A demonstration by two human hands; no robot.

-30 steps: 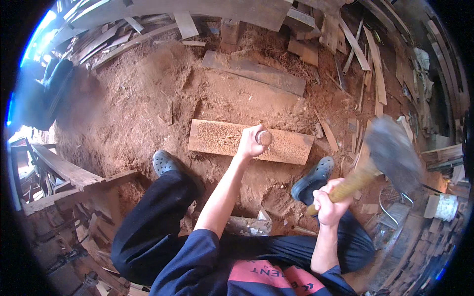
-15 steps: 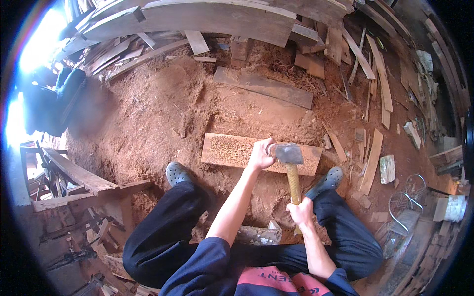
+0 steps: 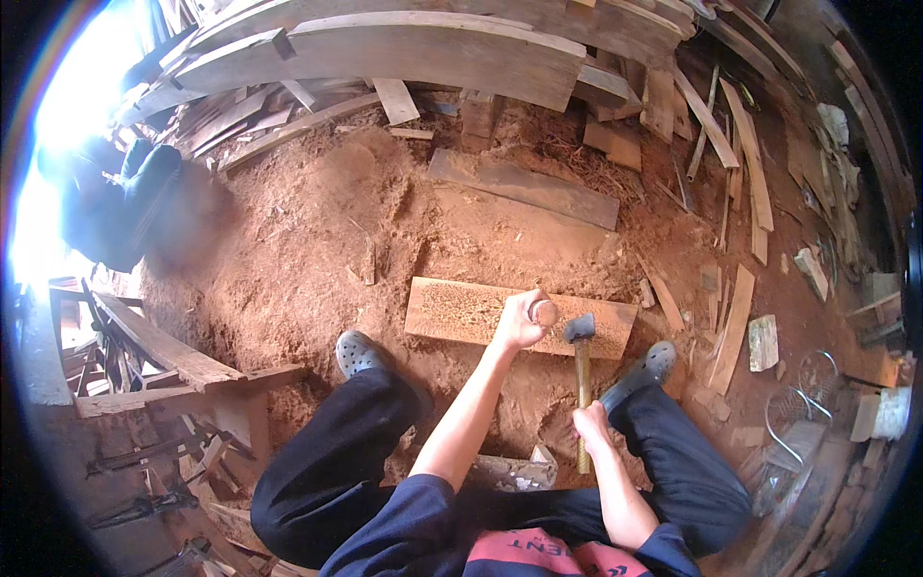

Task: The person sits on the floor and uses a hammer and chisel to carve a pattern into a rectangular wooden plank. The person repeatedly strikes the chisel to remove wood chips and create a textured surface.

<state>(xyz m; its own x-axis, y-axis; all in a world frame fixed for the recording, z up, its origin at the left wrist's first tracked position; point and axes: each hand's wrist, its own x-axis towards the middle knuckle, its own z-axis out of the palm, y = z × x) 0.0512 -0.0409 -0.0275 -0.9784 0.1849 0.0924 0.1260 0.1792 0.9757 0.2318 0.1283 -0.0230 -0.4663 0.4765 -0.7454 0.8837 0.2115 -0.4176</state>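
Note:
A wooden board (image 3: 461, 315) lies flat on the ground between my feet, its top face covered in small dark pits or carved marks. Over its middle, my left hand (image 3: 521, 323) is closed round an upright tool handle (image 3: 543, 313) with a round wooden end; its lower end is hidden by my fist. My right hand (image 3: 590, 423) grips the yellowish shaft of a hammer (image 3: 583, 370). The dark metal hammer head sits just right of the tool handle, a small gap apart from it, above the board's right part.
A dark plank (image 3: 524, 188) lies beyond the board. Long beams (image 3: 437, 53) and scrap wood stretch across the far side, with loose strips (image 3: 735, 327) at right. Close to me is a pale block (image 3: 510, 471). A wire rack (image 3: 798, 413) stands at lower right.
The hammer head has come off the left hand's tool handle, shifting right and toward me, which uncovers the handle's round end. The whole view has moved slightly.

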